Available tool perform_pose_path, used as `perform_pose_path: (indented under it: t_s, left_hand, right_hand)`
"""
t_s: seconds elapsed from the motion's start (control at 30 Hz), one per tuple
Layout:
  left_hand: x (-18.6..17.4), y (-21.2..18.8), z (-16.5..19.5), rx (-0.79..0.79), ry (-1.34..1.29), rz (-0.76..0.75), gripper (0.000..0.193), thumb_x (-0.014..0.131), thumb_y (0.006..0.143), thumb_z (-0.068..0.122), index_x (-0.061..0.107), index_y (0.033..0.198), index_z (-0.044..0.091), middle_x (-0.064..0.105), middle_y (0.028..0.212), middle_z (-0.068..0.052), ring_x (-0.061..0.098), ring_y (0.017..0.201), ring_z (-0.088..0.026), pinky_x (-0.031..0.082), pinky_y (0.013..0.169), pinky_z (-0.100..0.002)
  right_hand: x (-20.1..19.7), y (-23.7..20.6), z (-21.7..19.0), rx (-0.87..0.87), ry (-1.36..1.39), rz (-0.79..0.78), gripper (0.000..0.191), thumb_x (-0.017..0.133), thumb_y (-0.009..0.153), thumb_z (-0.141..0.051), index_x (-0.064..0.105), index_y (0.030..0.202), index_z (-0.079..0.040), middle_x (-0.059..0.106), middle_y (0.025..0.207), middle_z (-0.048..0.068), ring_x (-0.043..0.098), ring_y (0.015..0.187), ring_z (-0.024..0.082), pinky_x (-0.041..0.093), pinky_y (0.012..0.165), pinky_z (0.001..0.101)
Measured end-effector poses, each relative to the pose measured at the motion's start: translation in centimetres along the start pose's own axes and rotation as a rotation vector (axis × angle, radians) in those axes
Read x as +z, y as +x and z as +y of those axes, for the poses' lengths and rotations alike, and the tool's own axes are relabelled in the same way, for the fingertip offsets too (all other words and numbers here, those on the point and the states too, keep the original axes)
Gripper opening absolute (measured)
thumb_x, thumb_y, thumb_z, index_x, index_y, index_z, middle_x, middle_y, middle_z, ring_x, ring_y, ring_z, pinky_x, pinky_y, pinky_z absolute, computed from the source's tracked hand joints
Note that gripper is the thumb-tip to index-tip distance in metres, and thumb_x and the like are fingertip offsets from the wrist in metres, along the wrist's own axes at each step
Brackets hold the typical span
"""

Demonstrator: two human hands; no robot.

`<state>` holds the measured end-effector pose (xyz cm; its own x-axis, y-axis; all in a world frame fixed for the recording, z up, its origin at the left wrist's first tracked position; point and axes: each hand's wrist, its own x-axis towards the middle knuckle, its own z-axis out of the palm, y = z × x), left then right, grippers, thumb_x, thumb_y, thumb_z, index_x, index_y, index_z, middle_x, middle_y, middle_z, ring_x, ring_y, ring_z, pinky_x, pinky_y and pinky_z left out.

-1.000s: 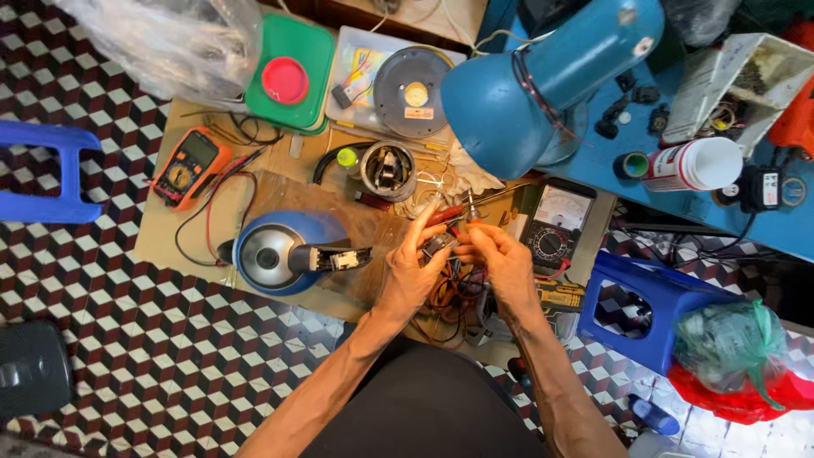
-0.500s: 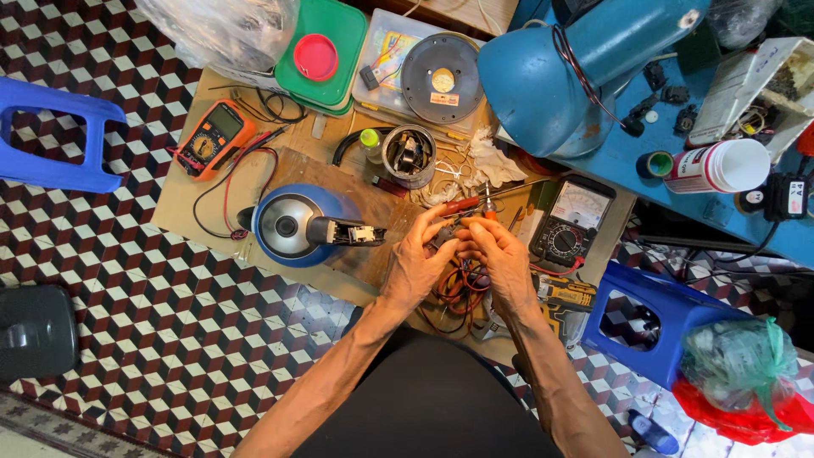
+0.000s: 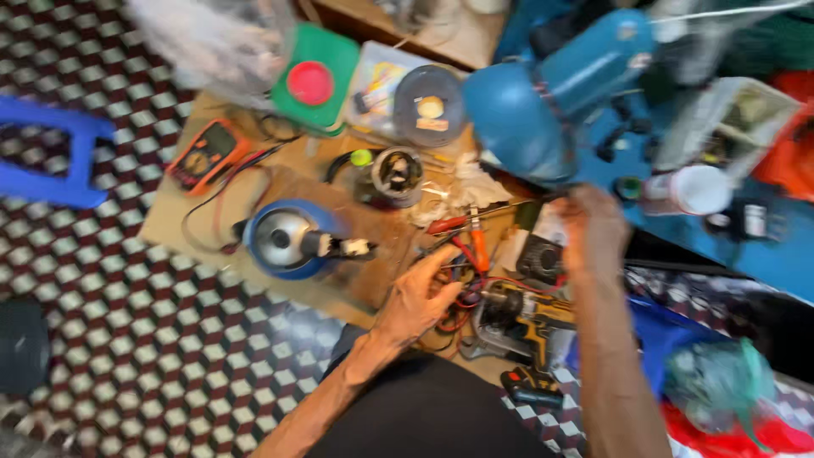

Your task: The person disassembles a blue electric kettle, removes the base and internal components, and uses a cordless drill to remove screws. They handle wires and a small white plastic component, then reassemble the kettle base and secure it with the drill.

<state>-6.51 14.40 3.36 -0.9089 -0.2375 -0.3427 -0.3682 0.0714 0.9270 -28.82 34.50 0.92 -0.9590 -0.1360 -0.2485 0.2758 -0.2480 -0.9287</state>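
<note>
The left hand [image 3: 421,297] is lying loosely open, fingers spread and clamped on nothing, its fingertips resting on the tangle of red and black wires [image 3: 462,293] just left of the yellow drill [image 3: 524,318]. The right hand [image 3: 593,227] is reaching up above and to the right of the drill, toward the big blue motor housing [image 3: 543,102]; it is blurred, so I cannot tell whether its fingers are closing on anything. Orange-handled pliers [image 3: 477,246] are lying just above the drill, beside a red-handled screwdriver [image 3: 449,224]. A black meter [image 3: 540,257] is sitting directly above the drill, next to the right wrist. Well to the left of the drill, a blue round part with a shiny metal dish [image 3: 284,239] is resting on the wooden board [image 3: 170,220]. Farther up and left of the drill, an orange multimeter [image 3: 203,154] is lying near the board's edge, with a green lid [image 3: 315,78] above it.
</note>
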Motion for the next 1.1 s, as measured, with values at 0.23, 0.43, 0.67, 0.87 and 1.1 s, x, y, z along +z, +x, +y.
perform_pose_path:
  t_s: [0.23,0.43,0.67,0.87,1.1]
  left_hand:
    - [-7.1,-5.6,0.4,0.175,0.345,0.395,0.026,0.070,0.095,0.013,0.073,0.120,0.010,0.076,0.103,-0.014,0.075,0.093,-0.028,0.059,0.080,-0.036]
    - [-16.2,-6.5,0.6,0.259,0.873,0.588,0.063,0.084,0.082,0.024,0.059,0.138,0.010,0.049,0.150,-0.018,0.049,0.135,-0.038,0.040,0.111,-0.050]
    - [-19.6,-1.8,-1.6,0.245,0.942,0.219,0.098,0.094,0.062,0.035,0.048,0.147,0.013,0.029,0.160,-0.025,0.033,0.144,-0.042,0.031,0.113,-0.058]
    - [-20.0,-0.4,-1.6,0.393,0.978,0.084,0.088,0.092,0.062,0.033,0.054,0.139,0.014,0.043,0.150,-0.019,0.038,0.141,-0.043,0.034,0.113,-0.059]
    - [-19.5,1.7,-0.8,0.663,0.947,-0.123,0.069,0.091,0.064,0.036,0.066,0.126,0.016,0.055,0.135,-0.015,0.047,0.133,-0.037,0.035,0.116,-0.060]
  right_hand:
    - [4.5,-1.3,1.4,-0.030,-0.354,0.112,0.037,0.070,0.095,-0.009,0.060,0.126,0.007,0.072,0.105,0.013,0.072,0.089,0.024,0.059,0.083,0.0365]
    - [14.8,-12.5,8.0,-0.131,-0.678,-0.589,0.036,0.068,0.097,-0.016,0.064,0.130,-0.004,0.075,0.115,0.007,0.070,0.100,0.015,0.055,0.085,0.0280]
    - [17.9,-13.8,10.5,-0.073,-0.732,-0.667,0.041,0.067,0.093,-0.011,0.060,0.133,-0.006,0.073,0.105,0.011,0.066,0.075,0.019,0.055,0.069,0.0332]
    - [17.3,-18.2,11.5,0.057,-0.637,-0.414,0.032,0.065,0.096,-0.008,0.064,0.128,-0.005,0.073,0.097,0.011,0.062,0.074,0.015,0.052,0.066,0.0311]
    - [16.2,-21.3,11.2,0.184,-0.510,-0.097,0.031,0.067,0.096,-0.009,0.068,0.127,-0.003,0.069,0.093,0.010,0.059,0.077,0.013,0.049,0.066,0.0283]
